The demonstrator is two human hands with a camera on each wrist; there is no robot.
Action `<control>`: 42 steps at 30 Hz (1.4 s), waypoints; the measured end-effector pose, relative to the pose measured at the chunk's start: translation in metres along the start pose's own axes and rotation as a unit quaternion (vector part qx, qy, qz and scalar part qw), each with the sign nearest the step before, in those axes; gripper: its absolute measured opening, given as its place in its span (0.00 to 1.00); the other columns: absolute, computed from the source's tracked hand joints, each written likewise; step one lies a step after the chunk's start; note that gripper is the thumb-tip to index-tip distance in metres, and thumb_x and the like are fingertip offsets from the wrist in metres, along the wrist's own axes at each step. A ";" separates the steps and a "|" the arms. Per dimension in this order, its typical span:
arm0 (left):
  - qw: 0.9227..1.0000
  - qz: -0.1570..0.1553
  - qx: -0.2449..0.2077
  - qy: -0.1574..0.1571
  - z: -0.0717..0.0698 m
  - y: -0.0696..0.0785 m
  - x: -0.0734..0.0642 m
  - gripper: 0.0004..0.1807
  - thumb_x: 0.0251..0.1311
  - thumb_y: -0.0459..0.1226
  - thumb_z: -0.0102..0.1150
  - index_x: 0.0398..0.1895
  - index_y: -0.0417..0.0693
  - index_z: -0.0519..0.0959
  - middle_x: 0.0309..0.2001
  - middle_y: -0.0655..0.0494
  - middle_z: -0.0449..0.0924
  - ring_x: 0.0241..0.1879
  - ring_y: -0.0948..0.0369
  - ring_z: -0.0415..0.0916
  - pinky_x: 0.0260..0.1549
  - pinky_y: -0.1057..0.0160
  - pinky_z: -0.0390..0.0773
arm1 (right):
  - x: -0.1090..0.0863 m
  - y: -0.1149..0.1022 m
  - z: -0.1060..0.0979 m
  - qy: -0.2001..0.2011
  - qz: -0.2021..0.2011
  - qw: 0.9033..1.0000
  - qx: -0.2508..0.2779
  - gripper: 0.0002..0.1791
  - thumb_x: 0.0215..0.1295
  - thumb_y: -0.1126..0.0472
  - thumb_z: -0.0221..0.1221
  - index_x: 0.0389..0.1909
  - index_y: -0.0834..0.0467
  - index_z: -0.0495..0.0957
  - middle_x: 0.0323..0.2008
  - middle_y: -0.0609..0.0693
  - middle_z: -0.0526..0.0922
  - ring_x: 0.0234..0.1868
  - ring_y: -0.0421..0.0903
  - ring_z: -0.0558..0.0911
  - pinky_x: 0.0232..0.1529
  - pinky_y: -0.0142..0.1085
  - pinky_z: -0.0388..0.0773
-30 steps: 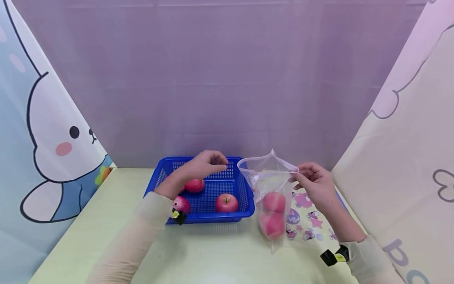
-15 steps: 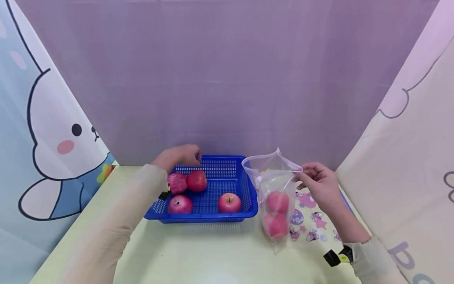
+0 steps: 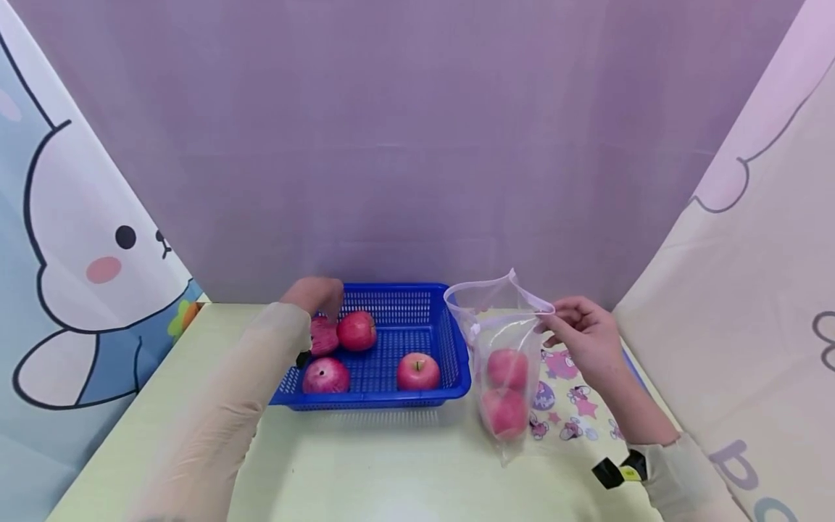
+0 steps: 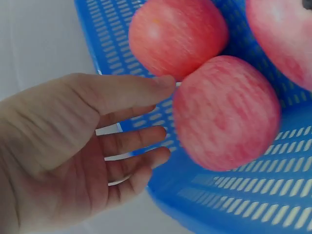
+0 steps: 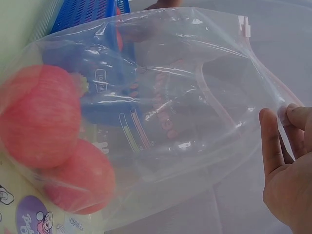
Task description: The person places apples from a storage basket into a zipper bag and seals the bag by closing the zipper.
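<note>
My left hand [image 3: 317, 293] reaches over the back left corner of a blue plastic basket [image 3: 391, 398]. In the left wrist view, its outstretched thumb and fingers [image 4: 134, 140] stand right beside a streaked apple [image 4: 226, 114], with nothing in the palm. A redder apple [image 3: 356, 331] leans against that one. Two more apples lie nearer the front, one at left [image 3: 326, 375] and one at right [image 3: 418, 372]. My right hand [image 3: 590, 341] pinches the rim of a clear zip bag [image 5: 195, 146], keeping its mouth spread. Inside the bag, two apples [image 5: 41, 117] rest at the bottom.
A mat with cartoon prints [image 3: 580, 406] lies under and to the right of the bag. The pale table [image 3: 365, 471] runs along the front. A purple cloth wall [image 3: 417, 145] rises behind the basket, with printed sheets at both sides.
My left hand has moved from above the basket's middle leftward and down to the streaked apple at the back left corner. My right hand still holds the bag in nearly the same place.
</note>
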State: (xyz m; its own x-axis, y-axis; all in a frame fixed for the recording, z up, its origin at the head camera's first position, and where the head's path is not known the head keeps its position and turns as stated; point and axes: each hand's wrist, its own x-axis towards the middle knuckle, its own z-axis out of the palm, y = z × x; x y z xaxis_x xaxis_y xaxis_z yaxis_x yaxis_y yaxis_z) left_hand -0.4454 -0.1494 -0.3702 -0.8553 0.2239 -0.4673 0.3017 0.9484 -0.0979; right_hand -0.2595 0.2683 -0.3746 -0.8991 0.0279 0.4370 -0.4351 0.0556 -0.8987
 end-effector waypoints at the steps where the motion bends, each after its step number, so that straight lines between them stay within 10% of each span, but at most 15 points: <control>1: 1.000 -0.005 0.000 -0.004 0.002 -0.002 0.001 0.09 0.50 0.40 0.72 0.32 0.49 0.81 0.38 0.55 0.79 0.41 0.55 0.75 0.42 0.51 0.77 | 0.000 0.000 0.000 0.004 0.003 1.000 -0.002 0.06 0.63 0.71 0.62 0.40 0.67 0.77 0.30 0.50 0.85 0.29 0.44 0.85 0.26 0.35 0.82; 7: 0.995 -0.049 -0.082 -0.028 0.016 -0.011 -0.004 0.13 0.45 0.40 0.73 0.34 0.51 0.81 0.42 0.51 0.76 0.42 0.50 0.72 0.35 0.52 0.79 | -0.002 0.002 0.000 0.018 0.014 1.000 0.011 0.07 0.63 0.71 0.62 0.40 0.68 0.76 0.29 0.51 0.85 0.29 0.45 0.85 0.26 0.35 0.82; 15: 0.968 -0.111 -0.212 -0.079 0.035 -0.015 -0.008 0.23 0.34 0.38 0.78 0.38 0.46 0.81 0.47 0.42 0.71 0.41 0.49 0.75 0.32 0.54 0.81 | -0.003 0.002 0.003 0.003 0.005 1.000 0.015 0.07 0.63 0.72 0.62 0.40 0.68 0.76 0.29 0.51 0.85 0.29 0.44 0.85 0.26 0.35 0.82; 22: 0.968 -0.132 -0.203 -0.068 0.038 -0.012 -0.011 0.19 0.33 0.36 0.77 0.33 0.44 0.82 0.45 0.43 0.70 0.39 0.51 0.74 0.28 0.58 0.81 | -0.003 0.000 0.005 0.002 0.012 1.000 0.019 0.07 0.63 0.72 0.62 0.39 0.68 0.76 0.29 0.52 0.85 0.29 0.45 0.85 0.26 0.36 0.82; 29: 0.965 -0.132 -0.190 -0.127 0.021 -0.016 -0.012 0.14 0.36 0.35 0.71 0.32 0.43 0.84 0.41 0.45 0.75 0.35 0.54 0.75 0.30 0.60 0.81 | 0.003 0.002 0.006 -0.004 0.010 1.000 0.021 0.06 0.63 0.72 0.62 0.39 0.67 0.76 0.29 0.52 0.85 0.29 0.45 0.85 0.26 0.36 0.82; 35: 0.976 -0.120 -0.163 -0.080 0.005 -0.011 -0.019 0.14 0.43 0.36 0.72 0.35 0.43 0.82 0.39 0.48 0.79 0.38 0.52 0.76 0.32 0.57 0.81 | 0.005 0.005 0.007 -0.012 0.007 1.000 0.000 0.07 0.63 0.70 0.63 0.40 0.67 0.76 0.30 0.52 0.85 0.30 0.46 0.85 0.27 0.36 0.82; 42: 0.989 -0.035 -0.141 0.007 -0.012 0.005 -0.034 0.24 0.41 0.40 0.72 0.43 0.41 0.78 0.45 0.48 0.76 0.44 0.50 0.72 0.39 0.53 0.78 | 0.008 0.010 0.011 -0.012 -0.008 1.000 0.015 0.08 0.62 0.73 0.62 0.40 0.70 0.75 0.29 0.53 0.85 0.29 0.45 0.85 0.26 0.36 0.82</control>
State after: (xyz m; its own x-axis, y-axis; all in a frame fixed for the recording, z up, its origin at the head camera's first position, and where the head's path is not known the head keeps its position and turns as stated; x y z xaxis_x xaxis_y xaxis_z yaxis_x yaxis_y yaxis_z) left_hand -0.4202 -0.1496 -0.3439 -0.8761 0.1562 -0.4561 0.1134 0.9863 0.1199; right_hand -0.2717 0.2583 -0.3804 -0.8924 0.0033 0.4513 -0.4510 0.0266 -0.8921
